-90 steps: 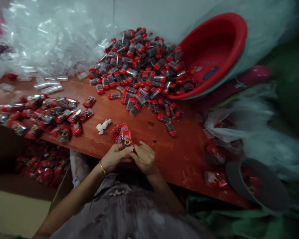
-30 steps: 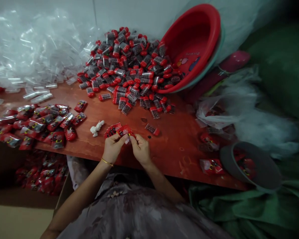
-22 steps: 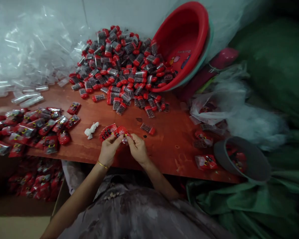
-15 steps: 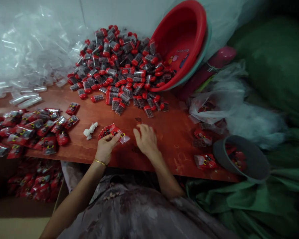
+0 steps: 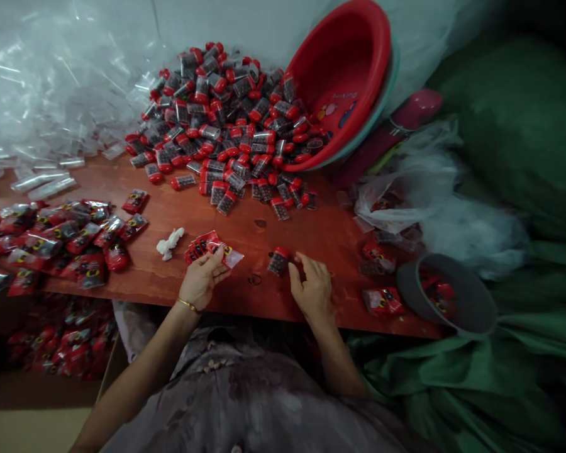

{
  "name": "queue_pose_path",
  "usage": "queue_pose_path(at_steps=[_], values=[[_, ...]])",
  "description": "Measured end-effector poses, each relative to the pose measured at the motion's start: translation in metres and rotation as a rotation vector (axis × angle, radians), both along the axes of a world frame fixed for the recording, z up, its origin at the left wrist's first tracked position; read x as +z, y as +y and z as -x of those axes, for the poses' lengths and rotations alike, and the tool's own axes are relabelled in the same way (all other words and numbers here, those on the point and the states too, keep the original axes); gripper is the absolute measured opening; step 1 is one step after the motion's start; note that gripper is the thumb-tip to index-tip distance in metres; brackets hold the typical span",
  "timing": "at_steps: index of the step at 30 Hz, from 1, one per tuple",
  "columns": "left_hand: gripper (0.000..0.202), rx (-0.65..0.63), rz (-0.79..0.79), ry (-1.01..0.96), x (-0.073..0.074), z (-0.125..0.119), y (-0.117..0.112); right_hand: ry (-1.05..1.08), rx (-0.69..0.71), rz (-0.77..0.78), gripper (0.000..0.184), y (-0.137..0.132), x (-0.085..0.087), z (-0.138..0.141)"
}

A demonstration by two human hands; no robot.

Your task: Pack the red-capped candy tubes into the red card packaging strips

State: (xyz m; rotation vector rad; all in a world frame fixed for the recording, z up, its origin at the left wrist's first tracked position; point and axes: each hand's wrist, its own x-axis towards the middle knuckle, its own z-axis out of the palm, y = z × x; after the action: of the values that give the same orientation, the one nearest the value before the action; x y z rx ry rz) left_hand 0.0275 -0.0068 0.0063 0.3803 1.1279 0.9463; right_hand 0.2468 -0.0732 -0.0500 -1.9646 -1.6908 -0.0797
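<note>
My left hand pinches a fanned stack of red printed packets above the tabletop; a clear-ended one sticks out at the right of the fan. My right hand is open with its fingers apart and holds nothing. Just left of its fingertips, a small red-capped clear container with dark contents lies on the table. A thin dark ring lies between the two hands. To the left of the packets sits a crumpled white piece, whose kind I cannot make out.
A large heap of similar red-capped containers spills from a tilted red basin. Filled red packets cover the left side, with clear plastic sleeves behind. A grey bowl and a plastic bag stand at right.
My right hand has moved right and slightly down. A red-capped container now lies to its left, where none showed before. My left hand keeps the packets, its lower fingers more spread.
</note>
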Motion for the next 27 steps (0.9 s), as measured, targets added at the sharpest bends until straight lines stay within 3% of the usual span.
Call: queue_pose_path(at_steps=[5, 8, 11, 15, 20, 23, 27], values=[[0.047, 0.016, 0.010, 0.004, 0.000, -0.004, -0.003, -0.086, -0.170, 0.209, 0.063, 0.009, 0.012, 0.035], [0.045, -0.001, 0.017, -0.002, 0.001, -0.003, -0.006, -0.154, -0.200, 0.250, 0.049, 0.017, 0.011, 0.043], [0.043, -0.026, 0.023, -0.008, 0.002, 0.000, -0.007, -0.138, -0.115, 0.231, 0.032, 0.018, 0.007, 0.033], [0.042, -0.047, 0.051, -0.015, 0.005, -0.001, -0.008, 0.197, 0.119, 0.110, 0.026, 0.005, 0.013, 0.019], [0.044, -0.088, 0.046, -0.025, 0.005, -0.005, -0.011, 0.700, 0.351, 0.215, 0.024, -0.018, 0.044, 0.028], [0.044, -0.127, 0.009, -0.011, 0.005, -0.006, -0.013, 0.817, 0.405, 0.267, 0.022, -0.019, 0.056, 0.035], [0.040, -0.134, -0.066, 0.025, 0.007, -0.005, -0.013, 0.904, 0.416, 0.320, 0.021, -0.011, 0.057, 0.038]])
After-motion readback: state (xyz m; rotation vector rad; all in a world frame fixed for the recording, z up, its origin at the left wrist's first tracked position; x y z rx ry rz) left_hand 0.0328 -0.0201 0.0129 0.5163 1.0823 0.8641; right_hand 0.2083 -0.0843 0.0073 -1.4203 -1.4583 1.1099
